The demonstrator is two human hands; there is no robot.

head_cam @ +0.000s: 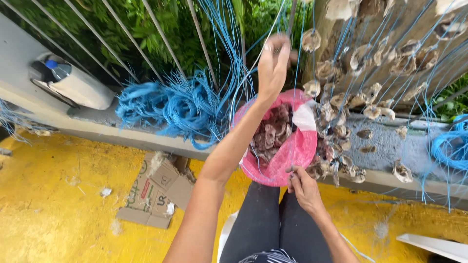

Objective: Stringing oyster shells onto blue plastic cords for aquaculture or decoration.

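Yellow floor [58, 214] and a grey ledge [380, 146] with railings lie below us. Our left hand [273, 63] is raised, pinched on a blue string [239, 92]; our right hand [303, 187] grips the pink mesh bag [292, 156] of shells [270, 134] at our knees. We judge the string may tangle with hanging strands, or the bag may tip and spill.

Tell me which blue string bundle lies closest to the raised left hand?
The big tangled bundle on the ledge, left of the left hand; the other coil lies far right.
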